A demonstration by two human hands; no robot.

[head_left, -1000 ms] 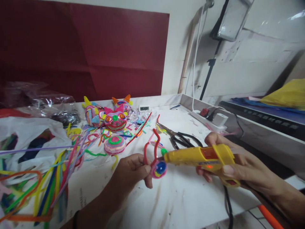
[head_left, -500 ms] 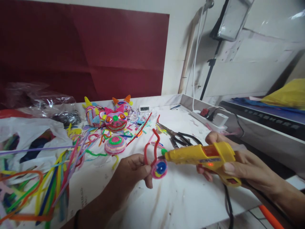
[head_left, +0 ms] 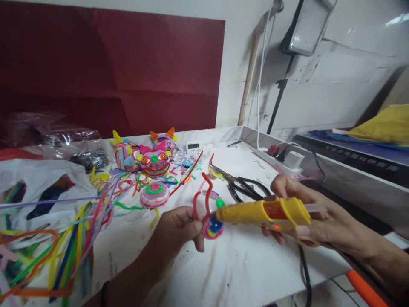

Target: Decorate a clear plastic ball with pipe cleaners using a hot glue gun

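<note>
- Yellow plastic glue gun point(head_left: 243, 213), levelled across the bench from the right, nozzle pointing left; small orange-red light on its side, pale translucent stick jutting from the rear.
- Right hand point(head_left: 335, 230): entering from the right edge, wrist low, fingers closed around the grip of the glue gun, thumb along the near side.
- Left hand point(head_left: 175, 230): forearm rising from the lower edge, dark band at the wrist; thumb and fingers pinched together, with hold of the craft piece.
- Multicoloured craft piece of fuzzy stems and clear plastic point(head_left: 213, 232): held up over the middle of the white bench point(head_left: 249, 264), just beyond the left fingertips. Pink-rimmed disc with glossy blue centre and yellow patch; green round knob above; two bent red stems standing upward, clear plastic between them. Nozzle at its upper right; contact cannot be told.
- Black-handled metal scissors point(head_left: 239, 183), lying on the bench behind the glue gun, blades toward the upper left.
- Pink, white and green striped dome point(head_left: 154, 195), resting on the bench beyond the left hand.
- Pink-eared animal head with orange eyes and green nose point(head_left: 155, 164), behind the dome, similar eared heads beside it.
- Loose multicoloured fuzzy stems point(head_left: 63, 262), heaped at the left, some blurred.
- White digital display point(head_left: 193, 146), upright near the back ledge.
</note>
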